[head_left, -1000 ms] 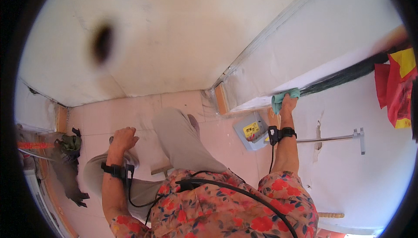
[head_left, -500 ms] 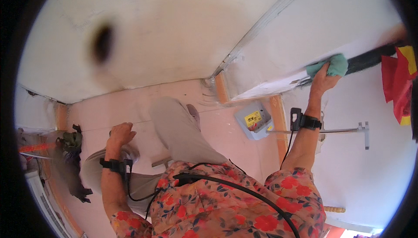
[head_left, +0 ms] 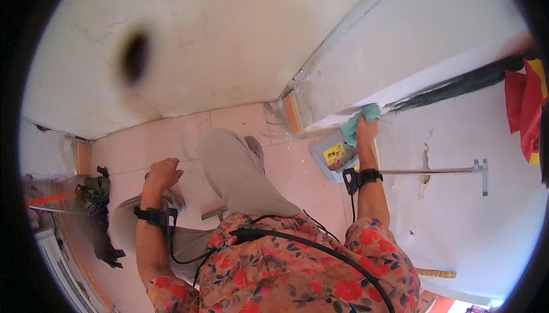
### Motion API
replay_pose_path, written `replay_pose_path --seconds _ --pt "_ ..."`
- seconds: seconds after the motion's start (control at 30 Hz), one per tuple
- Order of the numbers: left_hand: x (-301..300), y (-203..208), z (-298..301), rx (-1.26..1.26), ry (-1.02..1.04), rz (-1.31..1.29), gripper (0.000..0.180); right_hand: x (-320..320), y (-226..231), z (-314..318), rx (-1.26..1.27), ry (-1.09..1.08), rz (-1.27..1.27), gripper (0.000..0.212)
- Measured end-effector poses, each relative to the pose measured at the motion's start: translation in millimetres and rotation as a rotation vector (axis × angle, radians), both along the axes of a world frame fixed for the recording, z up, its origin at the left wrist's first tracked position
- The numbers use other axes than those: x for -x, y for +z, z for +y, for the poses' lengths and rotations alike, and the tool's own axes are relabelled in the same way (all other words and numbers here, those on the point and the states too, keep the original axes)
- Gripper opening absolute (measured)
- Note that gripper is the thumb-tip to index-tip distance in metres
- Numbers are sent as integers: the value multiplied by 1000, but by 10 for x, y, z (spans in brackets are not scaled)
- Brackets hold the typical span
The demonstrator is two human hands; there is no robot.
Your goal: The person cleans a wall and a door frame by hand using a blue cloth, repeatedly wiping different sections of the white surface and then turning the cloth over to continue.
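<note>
My right hand point(head_left: 366, 131) grips a crumpled green cloth point(head_left: 370, 113) against the low edge of the white wall on the right, near the doorway corner. Just below the cloth stands a grey dustpan point(head_left: 325, 151) with a yellow label and comb teeth, partly covered by my hand and forearm. Its thin metal handle point(head_left: 429, 171) runs to the right. My left hand point(head_left: 163, 174) hangs by my bent left knee, its fingers curled in; I see nothing held in it. Both wrists carry black straps with small devices.
A dark green strip point(head_left: 457, 91) runs along the right wall beside red and yellow fabric point(head_left: 523, 107). A pale panel point(head_left: 217, 38) rises ahead over the pink tiled floor point(head_left: 286, 170). Dark cloths point(head_left: 96, 198) hang at the left. A wooden rod end point(head_left: 436, 273) shows at lower right.
My right hand has slid the green cloth leftward and nearer along the wall, from the dark strip to above the dustpan. My left hand has barely moved.
</note>
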State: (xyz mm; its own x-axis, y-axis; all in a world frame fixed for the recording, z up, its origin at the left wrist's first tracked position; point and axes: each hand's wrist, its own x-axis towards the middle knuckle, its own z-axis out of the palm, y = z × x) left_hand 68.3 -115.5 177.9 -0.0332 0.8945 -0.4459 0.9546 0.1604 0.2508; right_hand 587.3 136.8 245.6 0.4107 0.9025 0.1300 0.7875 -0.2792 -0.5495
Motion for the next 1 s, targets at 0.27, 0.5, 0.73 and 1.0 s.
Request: replay_pose_path --seconds 0.27,0.5,0.73,1.0 --pt "63 -88 -87 24 16 39 29 -27 1146 69 -722 344 170 33" --pt "54 -75 -44 20 11 17 29 37 589 59 -621 238 -419 43" --pt "60 -162 -36 39 7 0 30 -318 -113 -144 -324 463 -404 43" --pt "36 -171 -72 98 53 22 30 -285 707 417 -711 172 11 37"
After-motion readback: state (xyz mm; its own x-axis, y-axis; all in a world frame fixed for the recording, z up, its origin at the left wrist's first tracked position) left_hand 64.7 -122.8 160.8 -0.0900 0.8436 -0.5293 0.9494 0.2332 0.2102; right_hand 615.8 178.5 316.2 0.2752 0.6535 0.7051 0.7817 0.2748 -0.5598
